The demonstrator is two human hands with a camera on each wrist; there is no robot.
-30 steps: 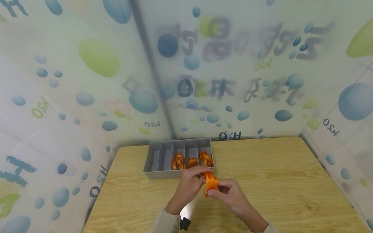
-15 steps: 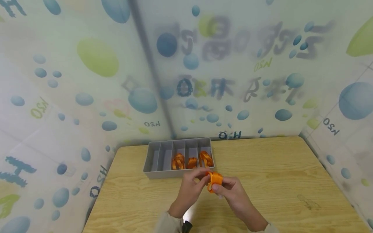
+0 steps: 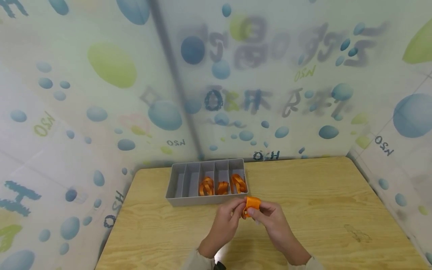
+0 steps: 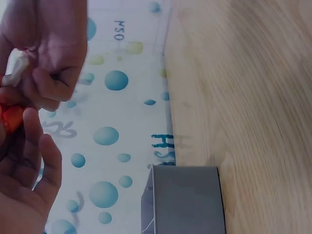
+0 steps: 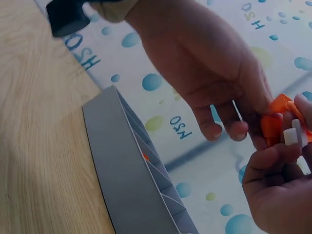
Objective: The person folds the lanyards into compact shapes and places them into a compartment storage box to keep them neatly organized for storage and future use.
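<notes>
An orange ribbon lanyard [image 3: 253,203], wound into a flat, wide loop, is held above the table between both hands in the head view. My right hand [image 3: 275,221] pinches it from the right, thumb on the near face. From the left, my left hand [image 3: 224,221] pinches its edge with thumb and fingers. A small white plastic piece [image 5: 291,136] shows at the lanyard in the right wrist view, by the right fingers. In the left wrist view, the orange band [image 4: 12,118] is partly hidden by fingers at the left edge.
A grey divided tray [image 3: 194,201] stands behind the hands near the wall. Orange ribbon bundles lie in three of its compartments, such as the coil [image 3: 206,186]. The wooden table [image 3: 324,210] meets patterned walls at the back and sides.
Both hands have shifted slightly, carrying the lanyard a little right and away from the body. The loop has turned between the fingers, and the left hand has moved right with it.
</notes>
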